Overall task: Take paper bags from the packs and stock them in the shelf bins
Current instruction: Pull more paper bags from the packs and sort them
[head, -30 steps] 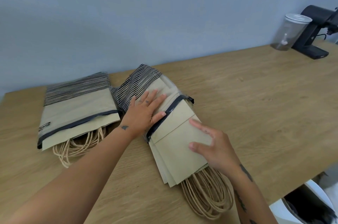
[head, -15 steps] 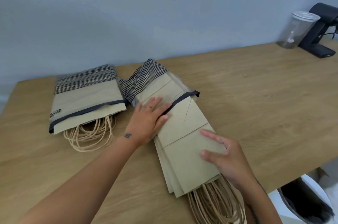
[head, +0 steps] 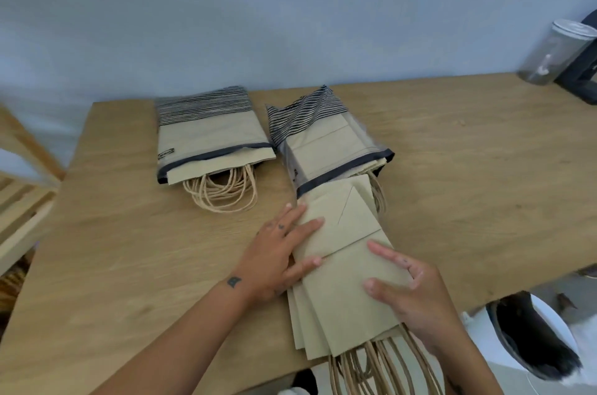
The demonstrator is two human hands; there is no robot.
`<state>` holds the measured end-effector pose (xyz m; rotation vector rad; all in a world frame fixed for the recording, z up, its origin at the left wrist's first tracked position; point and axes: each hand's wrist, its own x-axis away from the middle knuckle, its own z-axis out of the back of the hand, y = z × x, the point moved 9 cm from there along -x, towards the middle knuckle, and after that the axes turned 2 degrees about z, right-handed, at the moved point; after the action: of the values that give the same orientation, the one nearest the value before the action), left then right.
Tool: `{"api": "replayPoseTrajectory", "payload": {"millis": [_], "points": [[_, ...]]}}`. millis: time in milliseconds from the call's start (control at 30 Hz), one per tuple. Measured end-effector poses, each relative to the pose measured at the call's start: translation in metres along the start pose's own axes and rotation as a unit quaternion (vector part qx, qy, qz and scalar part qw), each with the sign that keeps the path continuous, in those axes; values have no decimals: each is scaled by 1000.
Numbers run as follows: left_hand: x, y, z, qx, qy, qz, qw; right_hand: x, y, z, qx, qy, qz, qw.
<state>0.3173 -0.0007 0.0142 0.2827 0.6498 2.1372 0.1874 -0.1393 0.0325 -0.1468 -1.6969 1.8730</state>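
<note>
Desk (head: pixel 468 149): light wooden top against a plain blue wall; carries both packs and the loose bags. Near edge cut off at the bottom of the view.
Wooden frame (head: pixel 22 188): slatted timber at far left, possibly the shelf; too little shows to confirm, and no bins are visible.
Right pack (head: pixel 326 149): clear plastic sleeve with striped end and dark band, mouth towards the person. Partly emptied; some bags remain inside, count not readable.
Left pack (head: pixel 210 136): same type, just beside the right pack, apart from both hands. Appears full; twisted cord handles spill from its mouth.
Drawn stack of paper bags (head: pixel 349 297): flat kraft bags fanned on the desk, upper end just at the right pack's mouth, handles hanging past the near desk edge. Judged drawn out as one batch for carrying to the bins.
Left hand (head: pixel 277 259): flat on the stack's left edge, fingers (head: pixel 310 223) spread and extended, pressing rather than gripping; judged to be squaring the fan.
Right hand (head: pixel 410 294): resting on the stack's right side, fingers loosely curved over the top bag; whether the thumb hooks beneath cannot be told.
Lidded clear container (head: pixel 555 52): far right corner beside a dark appliance, both cut off; contents unclear.
</note>
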Motion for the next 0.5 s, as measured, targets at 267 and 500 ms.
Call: {"api": "replayPoseTrajectory", "payload": {"millis": [267, 500], "points": [[51, -13, 20, -15, 92, 47, 994, 32, -40, -46, 150, -20, 48, 987], [61, -9, 22, 187, 68, 72, 977, 34, -69, -68, 202, -25, 88, 975]]}}
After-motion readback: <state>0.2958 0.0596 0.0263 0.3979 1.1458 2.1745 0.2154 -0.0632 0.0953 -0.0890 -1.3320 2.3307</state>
